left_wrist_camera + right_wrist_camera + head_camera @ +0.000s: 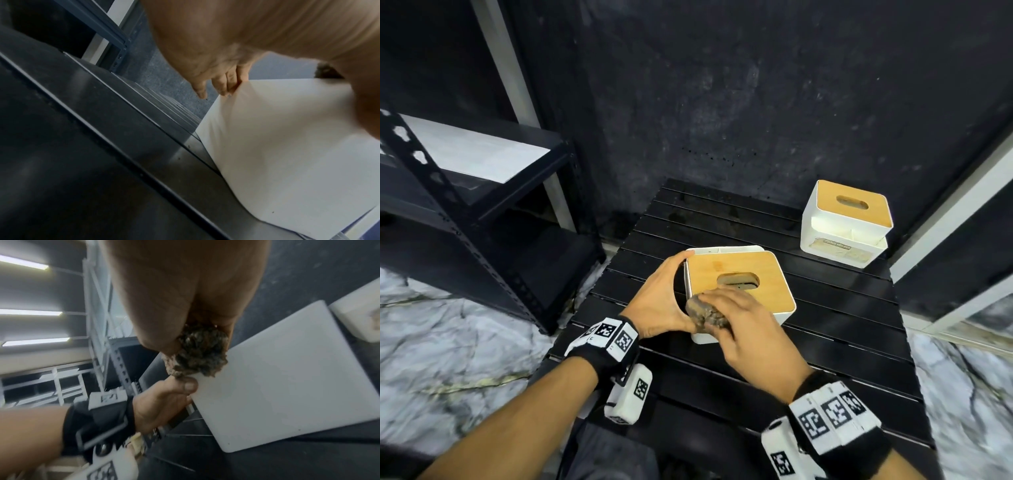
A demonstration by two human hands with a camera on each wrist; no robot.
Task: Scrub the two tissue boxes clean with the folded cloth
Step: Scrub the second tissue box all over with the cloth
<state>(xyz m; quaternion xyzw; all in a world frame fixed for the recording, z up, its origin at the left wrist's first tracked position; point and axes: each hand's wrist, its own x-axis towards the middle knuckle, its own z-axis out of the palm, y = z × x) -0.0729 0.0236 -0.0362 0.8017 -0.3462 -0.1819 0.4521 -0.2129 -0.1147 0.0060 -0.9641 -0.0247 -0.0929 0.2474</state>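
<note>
While left hand (658, 301) grips near tissue box (767, 284), right hand (748, 329) clutches cloth (703, 313) on its upward-facing lid.

This looks like a storeroom or a bare utility corner, not a lived-in room. A dark, scuffed wall (756, 102) closes the back, mottled with pale smudges. On the left stands a black metal shelving rack (465, 212) with punched uprights and a pale shelf board (476, 154). The floor (448, 342) is grey-white marble-patterned stone. A small black slatted tabletop (825, 325) is set in the corner. The right wrist view shows long strip lights (30, 312) overhead and more pale metal framing (96, 305).
</note>
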